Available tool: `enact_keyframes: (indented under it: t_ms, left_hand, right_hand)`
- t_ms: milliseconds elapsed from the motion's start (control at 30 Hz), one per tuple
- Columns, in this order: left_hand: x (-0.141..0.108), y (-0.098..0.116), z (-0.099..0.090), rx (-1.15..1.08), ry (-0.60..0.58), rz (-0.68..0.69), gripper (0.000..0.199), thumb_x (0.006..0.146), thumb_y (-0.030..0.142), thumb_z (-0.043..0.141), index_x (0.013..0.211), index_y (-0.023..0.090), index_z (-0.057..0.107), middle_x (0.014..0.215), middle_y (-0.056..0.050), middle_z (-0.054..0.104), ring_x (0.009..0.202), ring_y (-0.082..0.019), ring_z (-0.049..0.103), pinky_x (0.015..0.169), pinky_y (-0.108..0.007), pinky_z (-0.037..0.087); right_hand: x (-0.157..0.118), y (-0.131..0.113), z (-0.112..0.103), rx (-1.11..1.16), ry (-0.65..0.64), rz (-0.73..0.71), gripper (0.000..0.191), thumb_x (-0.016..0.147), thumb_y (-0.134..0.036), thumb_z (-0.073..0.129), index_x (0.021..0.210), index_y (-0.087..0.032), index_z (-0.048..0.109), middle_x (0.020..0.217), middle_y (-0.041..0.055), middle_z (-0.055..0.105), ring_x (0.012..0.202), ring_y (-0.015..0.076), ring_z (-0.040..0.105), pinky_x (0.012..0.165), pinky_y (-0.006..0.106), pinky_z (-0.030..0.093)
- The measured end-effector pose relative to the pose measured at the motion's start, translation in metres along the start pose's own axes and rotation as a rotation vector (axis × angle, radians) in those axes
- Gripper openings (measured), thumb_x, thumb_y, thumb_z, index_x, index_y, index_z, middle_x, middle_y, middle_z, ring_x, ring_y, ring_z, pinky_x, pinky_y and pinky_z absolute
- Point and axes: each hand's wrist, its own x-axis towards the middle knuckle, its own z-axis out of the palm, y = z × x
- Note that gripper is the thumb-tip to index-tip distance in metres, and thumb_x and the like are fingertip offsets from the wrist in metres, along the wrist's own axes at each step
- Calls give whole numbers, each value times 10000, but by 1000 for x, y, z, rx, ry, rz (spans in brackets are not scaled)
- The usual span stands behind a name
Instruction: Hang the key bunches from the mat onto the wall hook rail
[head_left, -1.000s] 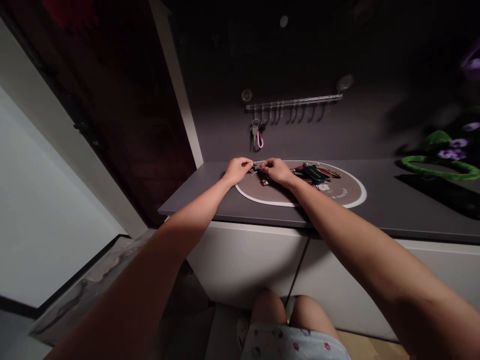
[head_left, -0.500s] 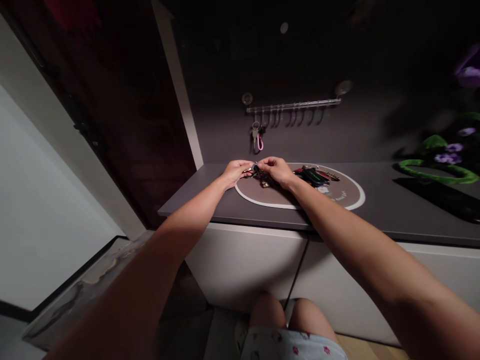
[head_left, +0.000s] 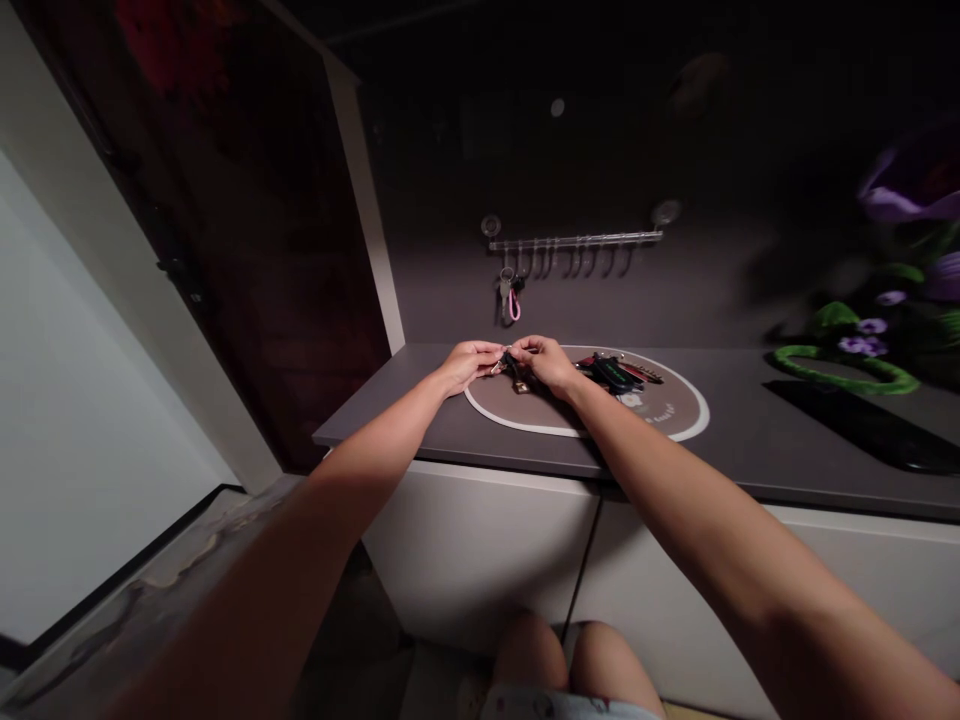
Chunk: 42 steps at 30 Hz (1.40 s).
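Knees: at the near side, below the white cabinet front (head_left: 480, 540).
Mat: the brown oval mat (head_left: 540, 415) lies on the grey counter (head_left: 420, 415), its pale rim toward the near edge.
Brass-coloured piece: the small piece (head_left: 522, 387) is on the mat, just below the fingers; too dim to name surely.
Left hand: narrow, the left hand (head_left: 466, 364) pinches the small key bunch (head_left: 510, 360) above the mat's far left part.
Right hand: the right hand (head_left: 547, 362) closes its fingertips on the same bunch, from the right.
Key pile: the dark pile (head_left: 616, 375) lies right of the right hand, on the mat.
Risk: the bunch could slip and drop if either pinch loosens, since the fingertips hide the ring; loose pieces could snag on each other, or the right wrist could brush the pile.
Far wall: the clear hook rail (head_left: 577, 242) bears hanging keys (head_left: 505, 298) with a pink loop (head_left: 514, 306) at its left end.
Change: compared with a second ago, the fingertips are closer together, and the rail sits lower in view; the hanging keys remain at the left end.
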Motion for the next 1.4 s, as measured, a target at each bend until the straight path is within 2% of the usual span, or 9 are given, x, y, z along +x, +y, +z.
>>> enact_keyframes:
  t_ms: [200, 333, 500, 700, 833, 967, 1100, 1233, 1400]
  left_hand:
    - [2, 11, 9, 65, -1, 10, 277, 610, 108, 685, 885, 110, 652, 794, -42, 647, 654, -69, 574, 635, -205, 454]
    - [8, 28, 22, 115, 35, 39, 226, 619, 154, 668, 842, 119, 660, 785, -43, 647, 671, -81, 569, 616, -199, 443]
    - [26, 38, 43, 168, 167, 163, 143, 692, 202, 569, 774, 117, 650, 716, -38, 632, 621, -73, 539, 555, -177, 404]
    - [42, 22, 57, 362, 359, 347, 195, 761, 218, 451, 787, 115, 614, 688, -35, 613, 574, -80, 517, 559, -195, 403]
    - [38, 10, 49, 848, 310, 543, 199, 775, 232, 446, 761, 137, 620, 718, -41, 621, 661, -116, 540, 663, -234, 413]
    - [33, 6, 39, 1225, 213, 563, 245, 803, 244, 408, 796, 161, 639, 779, -55, 631, 718, -143, 548, 689, -250, 408]
    - [33, 5, 34, 1353, 151, 508, 260, 815, 253, 400, 824, 171, 647, 797, -58, 635, 737, -151, 557, 692, -248, 408]
    - [34, 5, 31, 1424, 139, 477, 270, 822, 251, 394, 833, 170, 651, 829, -71, 638, 782, -161, 566, 720, -252, 406]
    - [33, 6, 29, 1463, 125, 467, 285, 835, 256, 381, 835, 174, 654, 856, -82, 643, 814, -172, 571, 748, -267, 410]
  right_hand:
    - [5, 0, -6, 156, 25, 3, 153, 616, -226, 664, 668, -135, 553, 603, -27, 548, 531, 54, 458, 562, 194, 375]
    - [11, -8, -12, 220, 38, 13, 169, 613, -240, 668, 670, -140, 544, 621, -22, 554, 565, 65, 488, 597, 205, 401]
    - [17, -24, -23, 213, 77, 2, 165, 605, -239, 672, 657, -140, 551, 625, -18, 549, 581, 67, 491, 614, 211, 414]
    - [34, -37, -38, 236, 114, -16, 169, 591, -218, 674, 612, -138, 526, 549, -34, 501, 519, 56, 464, 579, 215, 411]
    - [47, -45, -43, 208, 147, -19, 130, 616, -183, 651, 608, -139, 530, 556, -19, 523, 525, 67, 486, 570, 221, 425]
    - [59, -54, -42, 201, 174, -4, 110, 665, -118, 578, 571, -131, 523, 499, -25, 497, 465, 51, 451, 540, 207, 435]
    - [75, -62, -38, 279, 212, 12, 135, 701, -59, 498, 589, -128, 529, 484, -26, 498, 443, 45, 451, 534, 198, 457]
    - [92, -67, -35, 375, 319, 53, 136, 736, -48, 478, 644, -136, 526, 504, -15, 524, 480, 62, 503, 531, 202, 484]
    - [107, -72, -33, 434, 391, 95, 156, 777, -50, 472, 660, -149, 501, 472, -30, 483, 447, 54, 478, 504, 194, 495]
